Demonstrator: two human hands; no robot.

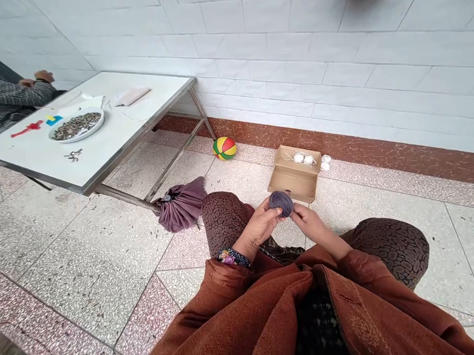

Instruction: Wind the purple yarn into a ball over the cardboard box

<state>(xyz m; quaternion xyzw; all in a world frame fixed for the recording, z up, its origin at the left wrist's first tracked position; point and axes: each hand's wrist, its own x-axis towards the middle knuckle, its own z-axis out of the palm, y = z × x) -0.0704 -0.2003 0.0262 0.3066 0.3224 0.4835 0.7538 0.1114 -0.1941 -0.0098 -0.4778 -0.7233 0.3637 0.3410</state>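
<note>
Our left fingers [271,214] grasp the grey yarn ball [280,200], best lightly; whether our right fingers [299,212] pinch, we can't tell.

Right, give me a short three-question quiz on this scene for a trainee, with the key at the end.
1. What does the person's left hand hold?
2. True or false: the striped ball rests on the floor.
3. Which of these lie in the open box? a) bag; b) white balls; c) plate.

Key:
1. A dark grey yarn ball.
2. True.
3. b.
</note>
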